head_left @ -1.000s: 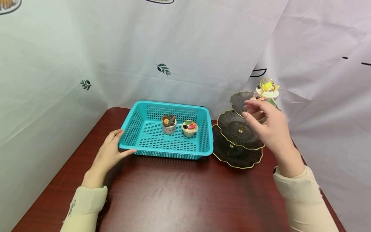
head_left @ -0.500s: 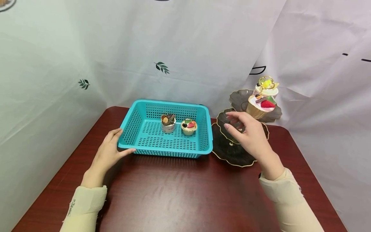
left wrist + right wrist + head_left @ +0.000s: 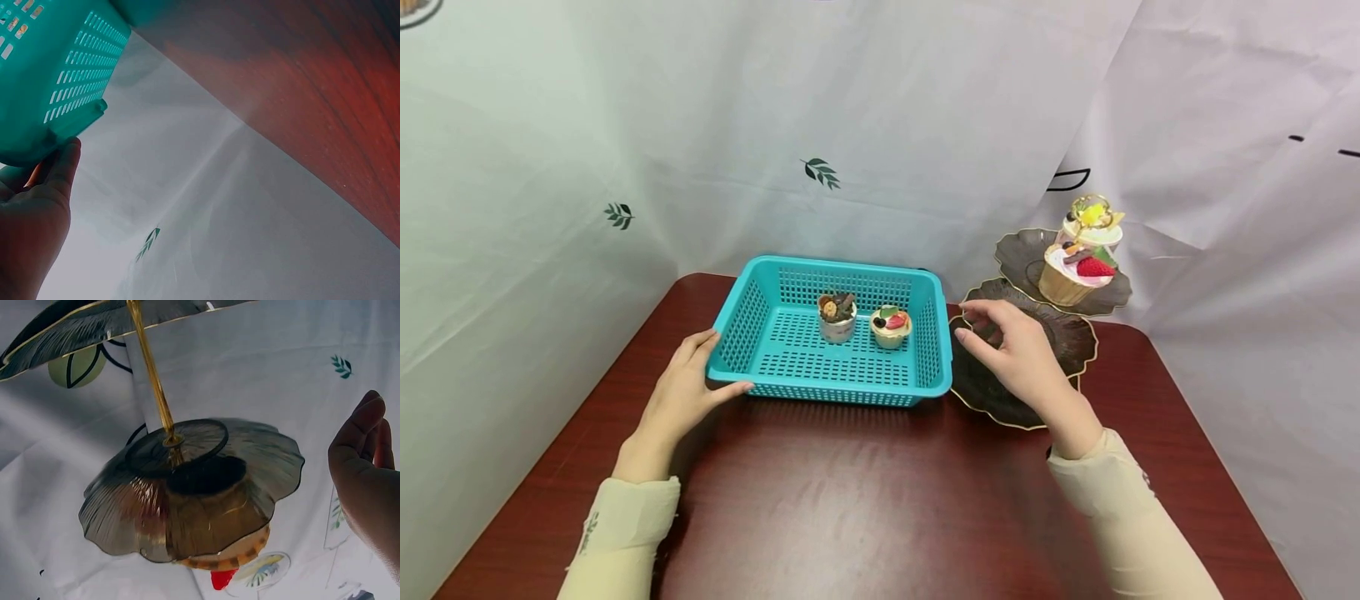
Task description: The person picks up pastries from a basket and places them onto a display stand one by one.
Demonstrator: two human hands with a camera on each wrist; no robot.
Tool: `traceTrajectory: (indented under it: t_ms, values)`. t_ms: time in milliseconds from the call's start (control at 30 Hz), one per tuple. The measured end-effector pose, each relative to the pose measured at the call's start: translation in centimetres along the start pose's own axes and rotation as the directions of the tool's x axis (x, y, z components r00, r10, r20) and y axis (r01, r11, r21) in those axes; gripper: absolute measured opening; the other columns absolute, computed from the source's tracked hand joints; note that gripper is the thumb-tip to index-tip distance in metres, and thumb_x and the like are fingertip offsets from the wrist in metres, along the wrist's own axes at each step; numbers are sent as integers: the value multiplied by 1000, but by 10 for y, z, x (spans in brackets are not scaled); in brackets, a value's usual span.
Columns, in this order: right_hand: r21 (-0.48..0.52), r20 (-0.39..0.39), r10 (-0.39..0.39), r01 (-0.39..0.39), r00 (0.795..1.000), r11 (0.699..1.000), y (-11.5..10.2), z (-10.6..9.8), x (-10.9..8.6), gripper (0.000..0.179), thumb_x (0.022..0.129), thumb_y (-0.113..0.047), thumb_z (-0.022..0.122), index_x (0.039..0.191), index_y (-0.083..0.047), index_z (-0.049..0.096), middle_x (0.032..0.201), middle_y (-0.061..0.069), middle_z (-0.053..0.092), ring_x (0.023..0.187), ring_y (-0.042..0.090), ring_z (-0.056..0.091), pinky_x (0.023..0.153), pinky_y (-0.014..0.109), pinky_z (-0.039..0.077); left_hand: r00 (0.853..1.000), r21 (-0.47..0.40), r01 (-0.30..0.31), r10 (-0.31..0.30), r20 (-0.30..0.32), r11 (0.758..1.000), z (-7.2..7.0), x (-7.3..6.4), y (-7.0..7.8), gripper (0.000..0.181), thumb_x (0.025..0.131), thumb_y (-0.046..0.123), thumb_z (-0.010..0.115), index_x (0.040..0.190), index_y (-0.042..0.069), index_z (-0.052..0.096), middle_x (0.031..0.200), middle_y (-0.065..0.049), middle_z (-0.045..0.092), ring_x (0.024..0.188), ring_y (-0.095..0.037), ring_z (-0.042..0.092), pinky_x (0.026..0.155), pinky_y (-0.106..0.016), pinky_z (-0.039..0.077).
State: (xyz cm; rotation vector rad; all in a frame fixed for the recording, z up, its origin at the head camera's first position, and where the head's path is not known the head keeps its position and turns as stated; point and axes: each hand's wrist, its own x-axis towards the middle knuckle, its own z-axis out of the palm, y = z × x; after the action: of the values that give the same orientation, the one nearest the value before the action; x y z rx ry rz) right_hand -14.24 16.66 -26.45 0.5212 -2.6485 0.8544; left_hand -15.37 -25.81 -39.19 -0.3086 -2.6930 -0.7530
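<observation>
My left hand (image 3: 681, 387) holds the front left corner of a turquoise plastic basket (image 3: 835, 396), fingers at the left rim and thumb along the front. In the left wrist view, the fingers (image 3: 65, 165) meet the basket's rim. Inside the basket stand a chocolate-topped dessert cup (image 3: 837, 318) and a small fruit-topped tart (image 3: 891, 327). My right hand (image 3: 1018, 350), loosely bent and holding nothing, hovers over the left part of a dark tiered stand (image 3: 1060, 333). A strawberry-topped cupcake (image 3: 1071, 275) and a white cream cup (image 3: 1093, 229) sit on its top tier.
The stand's gold-edged plates overlap at the right of the basket. Its gold post (image 3: 153, 375) shows in the right wrist view. Dark red wood forms the table (image 3: 850, 500). A pale printed cloth (image 3: 880, 125) hangs close behind it.
My right hand has moved left and down, away from the strawberry cupcake on the top tier, towards the basket's right side. The left hand stays at the basket corner.
</observation>
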Motion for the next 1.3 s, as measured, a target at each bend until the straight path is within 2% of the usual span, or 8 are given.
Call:
traceTrajectory:
  t_ms: [100, 333, 433, 800, 967, 1300]
  values:
    - [7, 27, 5, -6, 1000, 1000, 0, 5, 2, 36, 91, -23, 66, 123, -7, 62, 112, 10, 65, 96, 23, 62, 75, 41, 54, 1000, -1, 1, -1, 0, 1000, 0, 0, 0, 96, 75, 44, 80, 142, -8, 37, 145, -24, 37, 131, -41, 35, 97, -63, 43]
    - [1, 59, 12, -13, 998, 1000, 2, 18, 9, 36, 91, -23, 66, 121, -4, 63, 104, 12, 67, 87, 25, 61, 70, 32, 47, 1000, -6, 9, -9, 4, 1000, 1, 0, -1, 96, 75, 45, 80, 143, -8, 37, 145, -25, 37, 131, -41, 35, 97, -63, 43]
    - [-2, 78, 17, -17, 997, 1000, 2, 21, 12, 37, 91, -23, 66, 122, -3, 62, 104, 12, 67, 85, 24, 61, 69, 31, 46, 1000, -5, 5, -5, 2, 1000, 1, 0, -1, 96, 75, 44, 80, 142, -9, 37, 144, -25, 38, 131, -41, 35, 98, -63, 42]
    - [-13, 143, 56, -55, 988, 998, 2, 30, 20, 40, 94, -27, 62, 127, -5, 60, 114, 15, 64, 94, 25, 63, 78, 41, 53, 1000, -4, 6, -6, 4, 1000, 0, 0, -1, 96, 75, 45, 80, 143, -8, 37, 145, -24, 37, 131, -40, 35, 97, -62, 44]
    - [-19, 149, 56, -54, 987, 998, 4, 35, 25, 40, 94, -26, 62, 126, -3, 60, 114, 17, 64, 92, 28, 63, 78, 43, 53, 1000, -5, 7, -7, 4, 1000, -1, 1, 0, 97, 75, 45, 80, 143, -8, 36, 145, -24, 37, 131, -40, 35, 97, -62, 44]
    - [-25, 175, 78, -75, 982, 997, 4, 44, 28, 40, 94, -27, 62, 126, -4, 60, 112, 15, 65, 98, 29, 63, 84, 45, 53, 1000, 9, 18, -18, 23, 1000, -1, 0, 1, 97, 75, 47, 79, 142, -9, 36, 145, -25, 36, 131, -41, 34, 98, -62, 44]
